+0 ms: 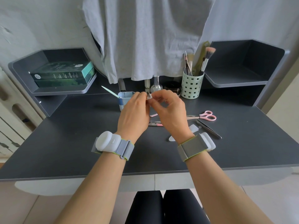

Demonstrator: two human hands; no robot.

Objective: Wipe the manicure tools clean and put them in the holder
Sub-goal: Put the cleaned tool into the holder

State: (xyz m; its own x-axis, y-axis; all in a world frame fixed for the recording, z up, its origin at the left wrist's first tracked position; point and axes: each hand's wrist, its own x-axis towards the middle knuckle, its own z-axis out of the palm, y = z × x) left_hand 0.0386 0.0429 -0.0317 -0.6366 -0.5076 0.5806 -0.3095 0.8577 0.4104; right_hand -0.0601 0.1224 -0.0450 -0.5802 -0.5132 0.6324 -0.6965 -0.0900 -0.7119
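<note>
Left hand (135, 110) and right hand (169, 109) both pinch a small metal tool wrapped in white wipe (149, 96), near the grey-blue holder (124, 98). Likely light, stiff, slippery; grip mid-shank.

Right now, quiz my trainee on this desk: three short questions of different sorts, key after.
1. True or false: the pink-handled scissors already stand in the blue holder.
2. Which sits nearest the green perforated cup? A) green boxes B) black jar C) black tweezers
3. Fill in: the left hand and right hand both pinch a small white ____ around a tool.

Key: 1 false, they lie on the desk; 2 B; 3 wipe.
</note>
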